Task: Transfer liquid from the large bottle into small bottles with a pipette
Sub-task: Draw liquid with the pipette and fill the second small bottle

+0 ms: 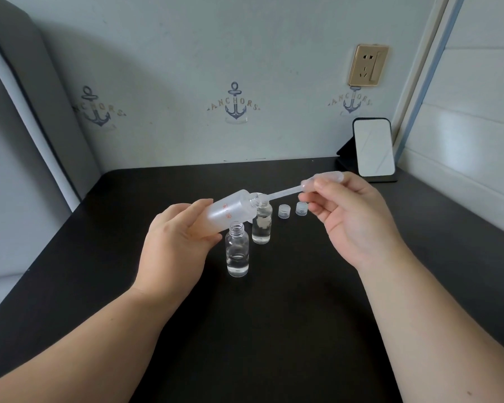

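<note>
Hands (175, 242) tilting large bottle (230, 212), pipette (285, 193) at mouth

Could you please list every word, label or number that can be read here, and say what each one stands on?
"ANCHORS": printed over the middle anchor motif on the wall.
"ANCHORS": right-hand anchor motif, partly hidden by the socket.
"NCHORS": left-hand anchor motif, first letter hidden.
Red marks on the large bottle: too blurred to read.

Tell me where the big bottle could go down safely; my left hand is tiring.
Bare dark table lies between your forearms, in front of the near small bottle, and left of the left hand toward the wall. It is crowded behind: the far small bottle, two caps and the pipette in the right hand.
</note>
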The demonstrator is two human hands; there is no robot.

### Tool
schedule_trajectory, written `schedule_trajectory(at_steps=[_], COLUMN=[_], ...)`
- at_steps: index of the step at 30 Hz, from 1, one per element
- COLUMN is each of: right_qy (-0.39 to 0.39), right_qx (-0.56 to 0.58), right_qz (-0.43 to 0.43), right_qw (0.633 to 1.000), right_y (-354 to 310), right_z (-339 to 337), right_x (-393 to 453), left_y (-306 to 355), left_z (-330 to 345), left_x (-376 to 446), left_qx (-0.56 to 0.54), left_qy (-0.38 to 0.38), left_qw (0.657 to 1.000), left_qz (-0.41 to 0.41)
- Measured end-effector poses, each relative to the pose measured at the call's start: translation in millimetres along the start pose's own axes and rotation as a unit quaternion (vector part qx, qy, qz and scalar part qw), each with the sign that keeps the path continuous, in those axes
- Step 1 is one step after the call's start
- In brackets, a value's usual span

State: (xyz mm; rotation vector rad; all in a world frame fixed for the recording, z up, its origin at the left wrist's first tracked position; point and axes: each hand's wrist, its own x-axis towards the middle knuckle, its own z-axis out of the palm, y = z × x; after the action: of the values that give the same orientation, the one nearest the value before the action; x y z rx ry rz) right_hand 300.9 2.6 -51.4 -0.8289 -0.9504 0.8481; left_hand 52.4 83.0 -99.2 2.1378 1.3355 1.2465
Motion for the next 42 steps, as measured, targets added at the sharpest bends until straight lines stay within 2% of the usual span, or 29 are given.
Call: schedule_trajectory(at_steps=[5,11,25,34,38,42], right_qy=[-0.033,-0.026,0.07,0.186,0.197,0.202], right_qx=[-0.049,-0.033,0.115,0.217,0.225,0.218], right_qz=[0.014,0.026,0.057,0.048,0.044,0.05], right_qw=[0.998,0.999,0.989,0.957,0.953,0.954], right_y=[7.1,6.7,-2.7,-4.2,-3.8,-4.5], right_z=[9.5,6.0,-10.4,-18.0,-18.2,-17.5], right_x=[-3.0,-2.5,3.6,7.9,8.2,7.9], left_y=[0.4,-0.7,-3.8,-1.3,3.1,-0.5], left_z=[2.6,1.3,-0.8,-3.7,-5.9,-4.7], left_x=[-0.8,0.1,1.9,2.6,3.1,3.2], left_qx=[0.007,0.007,-0.005,-0.058,-0.081,-0.1], left_qy=[0.003,-0.004,0.005,0.013,0.015,0.029], left_qw=[1.0,1.0,0.999,0.996,0.994,0.989], left_qz=[0.014,0.004,-0.033,-0.066,-0.068,-0.104])
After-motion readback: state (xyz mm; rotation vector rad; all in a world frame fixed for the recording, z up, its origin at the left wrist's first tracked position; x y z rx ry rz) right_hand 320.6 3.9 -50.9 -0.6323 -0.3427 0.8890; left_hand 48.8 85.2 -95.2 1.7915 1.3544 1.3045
